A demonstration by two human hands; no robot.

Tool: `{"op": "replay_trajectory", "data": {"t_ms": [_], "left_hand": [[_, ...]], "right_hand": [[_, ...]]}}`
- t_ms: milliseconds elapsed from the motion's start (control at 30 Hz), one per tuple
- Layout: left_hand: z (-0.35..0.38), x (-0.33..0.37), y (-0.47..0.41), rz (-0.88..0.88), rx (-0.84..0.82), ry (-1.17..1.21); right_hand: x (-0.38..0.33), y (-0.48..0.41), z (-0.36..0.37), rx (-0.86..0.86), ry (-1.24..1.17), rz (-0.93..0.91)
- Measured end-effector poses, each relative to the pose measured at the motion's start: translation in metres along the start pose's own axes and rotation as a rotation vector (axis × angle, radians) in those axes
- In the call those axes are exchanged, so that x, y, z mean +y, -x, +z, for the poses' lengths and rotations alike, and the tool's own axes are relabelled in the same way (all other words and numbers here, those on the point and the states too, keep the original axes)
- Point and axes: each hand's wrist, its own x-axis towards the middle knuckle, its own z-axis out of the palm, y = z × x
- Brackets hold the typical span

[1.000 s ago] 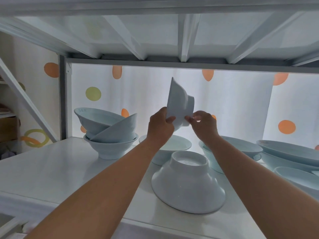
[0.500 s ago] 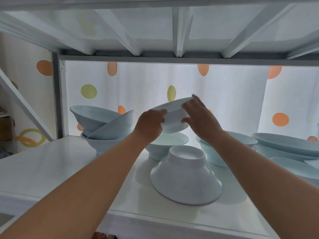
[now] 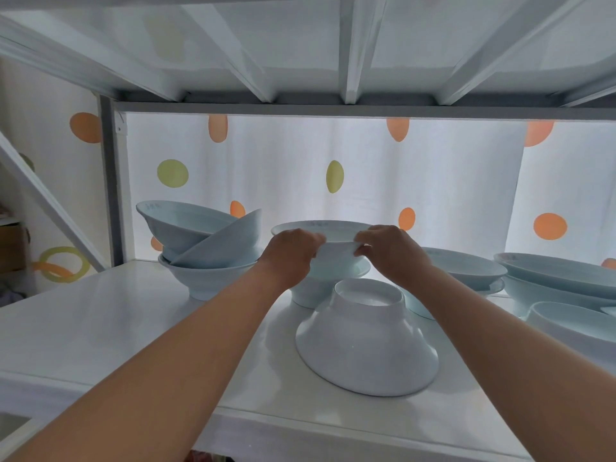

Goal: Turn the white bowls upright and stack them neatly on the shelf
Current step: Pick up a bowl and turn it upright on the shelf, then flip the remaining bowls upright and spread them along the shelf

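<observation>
A white bowl (image 3: pixel 333 248) is held upright between my left hand (image 3: pixel 293 251) and my right hand (image 3: pixel 386 250), each gripping one side. It sits in or just above another upright bowl (image 3: pixel 310 291) at the middle back of the white shelf (image 3: pixel 100 328). In front of them an upside-down bowl (image 3: pixel 363 341) rests on its rim. At the back left, a bottom bowl (image 3: pixel 203 281) carries two tilted bowls (image 3: pixel 213 238) in an untidy pile.
More upright pale bowls (image 3: pixel 466 271) and shallow dishes (image 3: pixel 560 278) fill the right side of the shelf. The shelf above, with its cross beams (image 3: pixel 353 55), is close overhead. A dotted white curtain (image 3: pixel 366 181) hangs behind. A grey post (image 3: pixel 108 181) stands at the left.
The bowl in my hands was turned from standing on edge to upright and lowered onto the bowl at the middle back. Both hands kept their hold.
</observation>
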Motion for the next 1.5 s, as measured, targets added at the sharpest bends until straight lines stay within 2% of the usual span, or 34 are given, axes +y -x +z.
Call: {"op": "replay_trajectory", "data": {"t_ms": [567,833,1167,1333,1500], "left_hand": [[0.005,-0.001,0.012,0.005,-0.153,-0.118],[0.004,0.001,0.016,0.046,-0.201,-0.104],[0.005,0.001,0.016,0.042,-0.194,-0.103],[0.006,0.0,0.019,0.062,-0.197,-0.14],[0.005,-0.001,0.021,0.035,-0.202,-0.097]], "right_hand": [[0.0,0.004,0.013,-0.109,-0.05,-0.062],[-0.003,0.003,0.013,-0.121,-0.152,0.092],[-0.016,0.008,0.007,-0.139,-0.113,0.121],[-0.024,0.009,0.005,-0.235,0.04,0.095],[-0.02,0.008,0.005,-0.267,0.033,0.124]]}}
